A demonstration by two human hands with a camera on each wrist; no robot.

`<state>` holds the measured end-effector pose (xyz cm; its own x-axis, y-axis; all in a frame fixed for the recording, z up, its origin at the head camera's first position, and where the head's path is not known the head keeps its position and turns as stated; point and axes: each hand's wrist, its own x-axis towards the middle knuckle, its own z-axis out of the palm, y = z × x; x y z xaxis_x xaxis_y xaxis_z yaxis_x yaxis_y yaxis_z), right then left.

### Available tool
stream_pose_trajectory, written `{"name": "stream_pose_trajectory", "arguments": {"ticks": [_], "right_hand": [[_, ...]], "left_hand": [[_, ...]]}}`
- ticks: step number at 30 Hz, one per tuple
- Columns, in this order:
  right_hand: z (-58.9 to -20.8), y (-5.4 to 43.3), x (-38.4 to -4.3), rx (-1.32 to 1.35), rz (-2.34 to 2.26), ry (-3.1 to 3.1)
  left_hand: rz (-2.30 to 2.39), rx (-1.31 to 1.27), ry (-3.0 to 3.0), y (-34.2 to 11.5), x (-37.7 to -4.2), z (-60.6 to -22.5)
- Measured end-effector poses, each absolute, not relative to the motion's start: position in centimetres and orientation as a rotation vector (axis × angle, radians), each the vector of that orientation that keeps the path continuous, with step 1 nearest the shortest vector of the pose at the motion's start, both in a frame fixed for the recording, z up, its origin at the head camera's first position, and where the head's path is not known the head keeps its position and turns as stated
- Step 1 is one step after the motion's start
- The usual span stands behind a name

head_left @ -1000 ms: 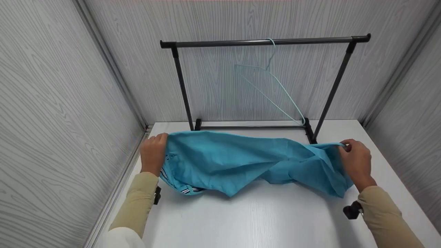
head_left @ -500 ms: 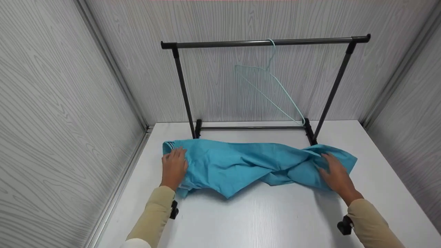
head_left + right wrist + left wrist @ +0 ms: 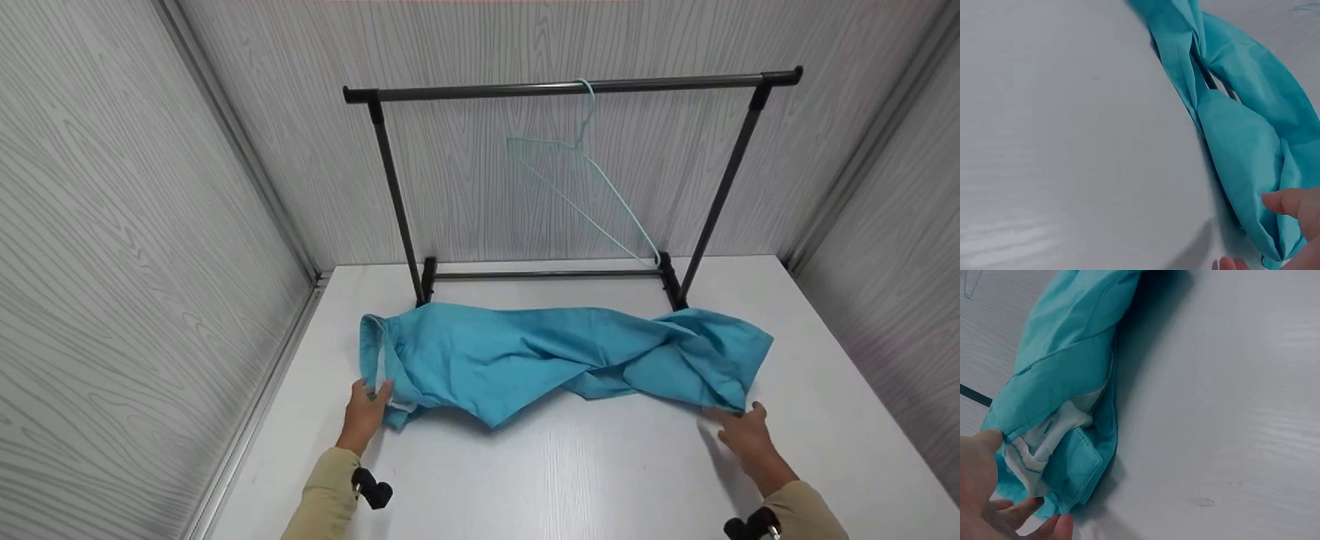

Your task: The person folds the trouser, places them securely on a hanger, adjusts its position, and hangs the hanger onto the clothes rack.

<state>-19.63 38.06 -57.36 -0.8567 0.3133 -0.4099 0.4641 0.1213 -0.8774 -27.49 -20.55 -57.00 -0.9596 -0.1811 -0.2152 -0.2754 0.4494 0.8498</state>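
Note:
Turquoise trousers (image 3: 510,352) lie crumpled lengthwise across the white table, waistband at the left and leg ends at the right. In the left wrist view, white lining (image 3: 1044,439) shows inside the gaping waist. My left hand (image 3: 364,412) is at the waistband's near corner, thumb touching the cloth and fingers spread apart below it. At the near right corner of the trousers is my right hand (image 3: 746,435), its thumb and fingers spread around the leg end. The right wrist view shows that thumb (image 3: 1283,201) against the fabric; part of the hand is cut off.
A black garment rack (image 3: 487,91) stands behind the trousers, its feet close to them. One pale green hanger (image 3: 581,146) hangs from its bar. Grey wood-grain panels (image 3: 135,225) enclose the white table (image 3: 555,480) at the left, back and right.
The trousers have come down onto the table from both hands' grip. Both hands have drawn back towards the near edge of the cloth, and the waist now gapes at the left.

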Motion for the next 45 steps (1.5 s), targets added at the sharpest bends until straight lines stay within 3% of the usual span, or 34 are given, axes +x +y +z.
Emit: {"name": "stream_pose_trajectory", "arguments": {"ticks": [5, 9, 14, 25, 32, 36, 40, 45], "right_hand": [[-57.6, 36.7, -20.6, 0.723, -2.06, 2.105], [-58.1, 36.8, -21.6, 0.874, -2.256, 1.95], [-58.5, 38.0, -22.9, 0.944, -2.526, 1.69], [-49.9, 39.1, -23.6, 0.941, -2.639, 1.731], [-45.3, 43.1, -24.2, 0.484, -2.909, 1.479], [-43.5, 45.0, -24.3, 0.361, -2.598, 2.113], [-42.3, 46.3, -24.5, 0.485, -1.826, 2.932], [-42.6, 47.6, -24.8, 0.436, -1.192, 3.389]], "left_hand": [[1.515, -0.258, 2.61, -20.0, -26.9, -57.6], [1.421, -0.136, 2.712, -19.1, -26.5, -58.1], [1.343, -0.165, 2.798, -18.4, -26.5, -58.1], [1.447, -0.171, 2.77, -19.2, -27.3, -57.0], [1.63, -0.238, 2.782, -21.2, -27.1, -53.7], [1.677, -0.241, 2.861, -22.1, -27.4, -51.7], [1.714, -0.255, 2.948, -23.2, -28.0, -50.0], [1.694, -0.32, 3.008, -24.3, -29.1, -49.2]]}}
